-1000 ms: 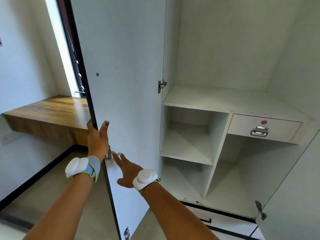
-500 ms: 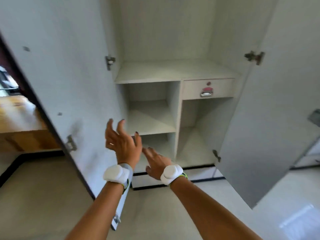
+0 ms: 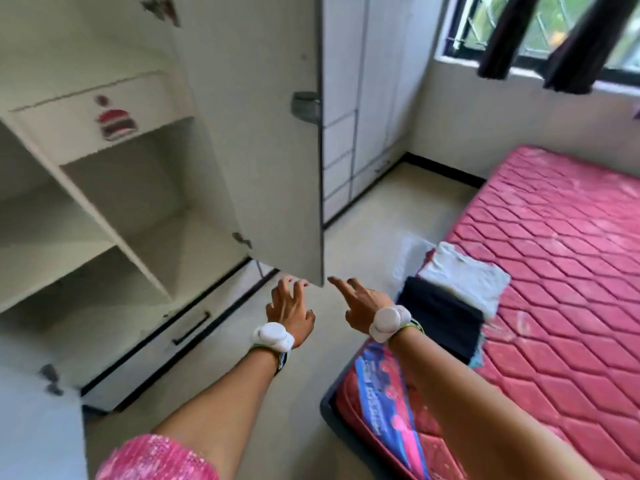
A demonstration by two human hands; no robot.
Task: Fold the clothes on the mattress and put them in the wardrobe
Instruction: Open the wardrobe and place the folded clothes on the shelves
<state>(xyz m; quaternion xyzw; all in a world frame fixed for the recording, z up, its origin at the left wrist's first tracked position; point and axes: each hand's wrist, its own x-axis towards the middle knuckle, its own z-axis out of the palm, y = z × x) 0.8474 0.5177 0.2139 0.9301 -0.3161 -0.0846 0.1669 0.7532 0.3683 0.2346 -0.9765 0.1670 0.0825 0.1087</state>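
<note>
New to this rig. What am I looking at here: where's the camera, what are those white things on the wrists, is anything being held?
There is no robot here. A person wears one wide-angle camera on the head, so the single picture looks forward and down along both forearms. The white rounded pods strapped to each wrist look like trackers, though the picture does not say what they do.

The left hand and right hand are both stretched forward with loose fingers, and neither holds anything.

On the left stands the open wardrobe, with bare shelves and a drawer; its door hangs open just beyond the fingertips. On the right lies a pink quilted mattress on the floor. At its near edge sit the clothes: a pale grey garment and a dark garment, apparently already folded.
</note>
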